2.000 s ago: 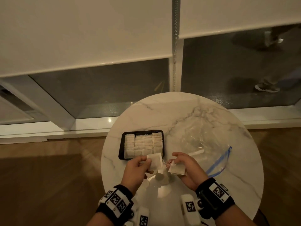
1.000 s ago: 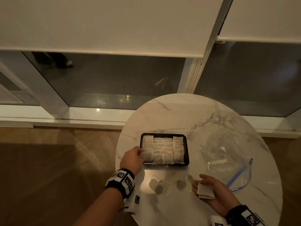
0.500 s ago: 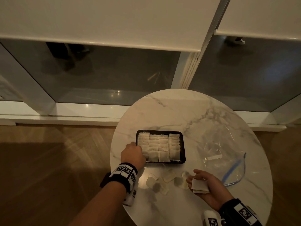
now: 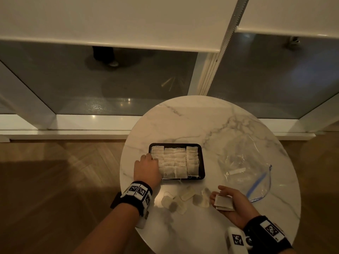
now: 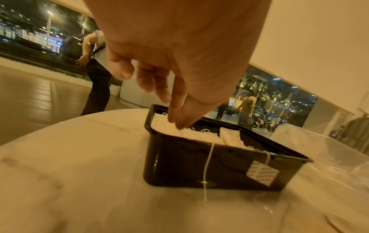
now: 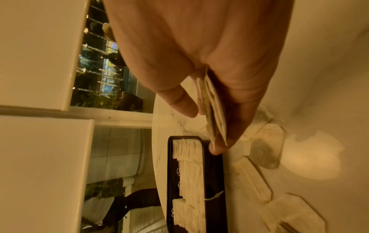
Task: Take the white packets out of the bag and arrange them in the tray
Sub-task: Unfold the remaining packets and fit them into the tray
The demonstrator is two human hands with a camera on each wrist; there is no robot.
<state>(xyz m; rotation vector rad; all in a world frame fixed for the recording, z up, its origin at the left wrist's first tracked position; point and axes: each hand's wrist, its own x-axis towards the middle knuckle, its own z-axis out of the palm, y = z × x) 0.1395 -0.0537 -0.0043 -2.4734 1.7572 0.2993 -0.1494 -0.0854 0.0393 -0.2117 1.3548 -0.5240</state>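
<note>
The left hand (image 4: 146, 168) reaches into the left end of the black tray (image 4: 202, 163), its fingers (image 5: 175, 110) extended downward, tips touching the packets (image 4: 176, 162) that lie in rows there, gripping nothing. The right hand (image 4: 231, 206) lies palm-up on the counter (image 4: 192, 121), thumb and fingers pinching a small stack of packets (image 4: 223, 203). More loose packets (image 4: 183, 198) lie on the counter between the hands, near the tray. The clear bag (image 4: 244, 167) lies flat right of the tray.
</note>
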